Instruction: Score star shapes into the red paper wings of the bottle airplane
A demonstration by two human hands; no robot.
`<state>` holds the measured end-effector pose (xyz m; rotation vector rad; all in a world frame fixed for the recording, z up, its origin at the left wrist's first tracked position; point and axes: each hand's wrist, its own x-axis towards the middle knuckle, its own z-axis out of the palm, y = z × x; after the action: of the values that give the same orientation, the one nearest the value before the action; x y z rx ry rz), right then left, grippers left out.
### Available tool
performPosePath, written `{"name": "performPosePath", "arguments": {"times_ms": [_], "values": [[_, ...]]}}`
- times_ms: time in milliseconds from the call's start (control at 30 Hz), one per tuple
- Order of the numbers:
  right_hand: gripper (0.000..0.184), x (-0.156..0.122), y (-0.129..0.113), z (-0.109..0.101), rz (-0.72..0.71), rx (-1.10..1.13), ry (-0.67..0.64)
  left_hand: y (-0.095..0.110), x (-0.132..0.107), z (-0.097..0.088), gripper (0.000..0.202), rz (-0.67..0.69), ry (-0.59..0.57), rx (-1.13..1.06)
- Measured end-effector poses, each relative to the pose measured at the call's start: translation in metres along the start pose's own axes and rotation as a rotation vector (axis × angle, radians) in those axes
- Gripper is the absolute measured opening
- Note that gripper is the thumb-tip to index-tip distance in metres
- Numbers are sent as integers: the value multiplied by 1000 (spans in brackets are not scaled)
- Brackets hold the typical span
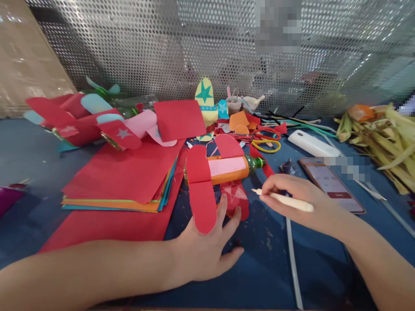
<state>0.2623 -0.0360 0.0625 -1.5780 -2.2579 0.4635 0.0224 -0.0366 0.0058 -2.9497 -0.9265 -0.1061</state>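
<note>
A small green glass bottle (252,163) lies on its side, wrapped in orange and pink paper, with rounded red paper flaps (199,168) across it like wings. On the near side, a red flap (236,198) carries a faint star outline. My left hand (210,242) is spread out, its fingertips on that star flap and a long red strip over its back. Pinched in my right hand (292,196) is a white pen (288,201), its tip pointing left, a short way off the star flap and not touching it.
Coloured paper sheets (119,181) are stacked at the left, with finished-looking paper bottles (65,121) behind. Yellow-handled scissors (267,146), paper scraps, a white device (313,144) and a phone (333,185) lie on the right. Corn husks (372,142) sit at far right; a perforated metal panel (145,52) stands behind.
</note>
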Motion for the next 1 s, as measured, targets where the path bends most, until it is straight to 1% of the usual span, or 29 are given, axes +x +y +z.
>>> {"name": "performPosePath", "arguments": {"times_ms": [33, 100, 133, 167, 200, 300, 400, 467, 500, 567, 633, 667, 733, 767, 833, 900, 1000], "values": [[11, -3, 1, -3, -23, -87, -27, 0, 0, 1, 63, -3, 9, 5], [13, -9, 5, -3, -24, -286, -61, 1, -1, 2, 63, -9, 20, 17], [18, -11, 7, -1, -4, -385, -66, 1, -1, 2, 63, -10, 23, 23], [27, -12, 9, 1, 28, -473, -77, 2, -1, 3, 63, -9, 25, 28], [34, -13, 10, 5, 45, -540, -97, 2, -1, 3, 63, -5, 23, 32], [33, -11, 8, 12, 42, -656, -97, 3, -1, 3, 62, 5, 22, 38], [31, -7, 2, 11, 23, -671, -106, 3, -1, 2, 60, 16, 19, 35], [29, -6, 2, 4, 70, -672, -93, 2, -2, 2, 59, 25, 7, 32], [25, -5, 4, -1, 118, -676, -72, 2, -1, 2, 59, 23, 4, 30], [13, -6, 13, -14, 259, -696, 0, 2, -1, 2, 58, 23, 9, 24], [8, -7, 26, -28, 378, -700, 89, 1, 0, 2, 59, 32, 19, 22], [7, -8, 33, -34, 433, -701, 96, 1, 1, 1, 59, 37, 22, 24], [7, -9, 47, -44, 569, -695, 49, 1, 1, 0, 60, 40, 13, 33], [8, -10, 54, -48, 615, -710, 31, 0, 1, -1, 60, 37, 5, 38], [12, -10, 65, -52, 654, -721, -59, 1, 1, -1, 61, 27, -3, 39], [14, -11, 75, -52, 684, -697, -120, 1, 0, 0, 62, 19, 2, 28], [13, -10, 83, -51, 702, -659, -135, 1, -2, 2, 62, 7, 9, 17]]}}
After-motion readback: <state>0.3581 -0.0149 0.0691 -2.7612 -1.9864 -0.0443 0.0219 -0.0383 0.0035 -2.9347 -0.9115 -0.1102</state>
